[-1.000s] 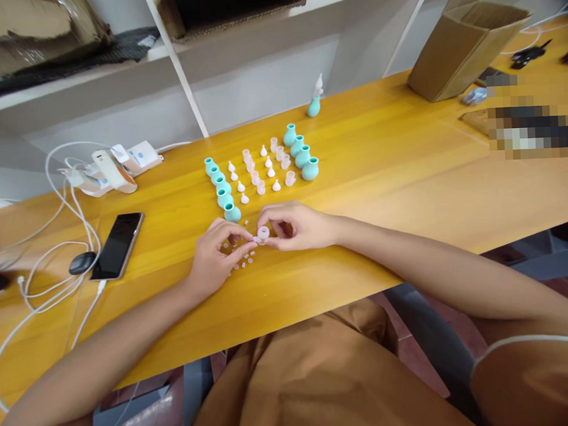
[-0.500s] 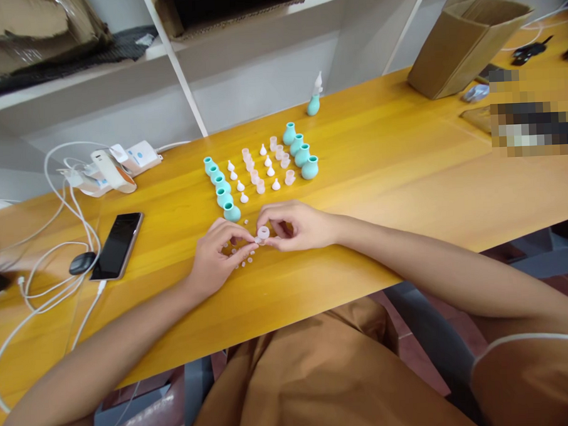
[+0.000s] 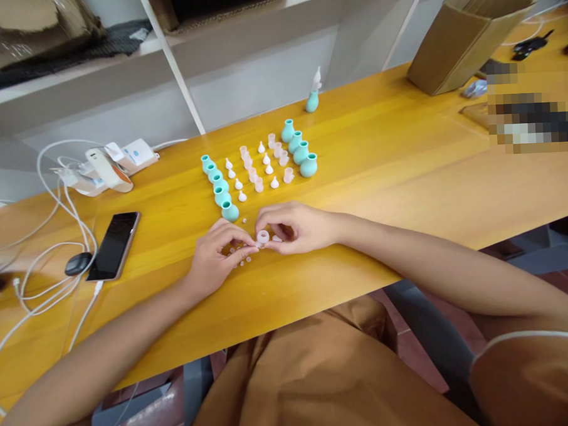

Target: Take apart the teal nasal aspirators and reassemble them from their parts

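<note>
My right hand (image 3: 298,228) pinches a small translucent pink cup (image 3: 263,236) just above the yellow table (image 3: 404,164). My left hand (image 3: 215,257) meets it from the left, thumb and forefinger pinched on a tiny white piece at the cup's rim. Several more tiny white pieces (image 3: 243,260) lie scattered under my left fingers. Behind the hands stand two rows of teal bulbs (image 3: 220,195) (image 3: 301,153), with rows of pink cups (image 3: 253,175) and white tips (image 3: 269,169) between them.
One assembled teal bulb with a white tip (image 3: 313,97) stands near the shelf. A black phone (image 3: 111,244), a dark mouse (image 3: 78,263), white cables (image 3: 47,292) and a power strip (image 3: 131,155) lie at the left. A cardboard box (image 3: 464,35) sits far right.
The view has shifted slightly. Both hands stay together on the pink cup, which sits a little lower toward the table than before.
</note>
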